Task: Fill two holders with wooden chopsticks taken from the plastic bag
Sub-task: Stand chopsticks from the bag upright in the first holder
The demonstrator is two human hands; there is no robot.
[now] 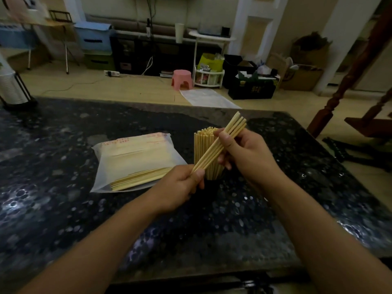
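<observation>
Together, left hand (180, 185) and right hand (244, 153) around chopstick bundle (220, 142).

I'm looking across a dark speckled stone table (63, 209) at a dim room with a pale wooden floor (127, 88) and cream walls (297, 28). A pink plastic stool (182, 80) sits on the floor just beside a white tiered trolley (209, 60), with a black crate (252, 88) and cardboard boxes (305, 77) further right. Blue and green storage bins (94, 45) stand stacked at left, and a turned wooden post (350, 77) leans through the right side.
</observation>
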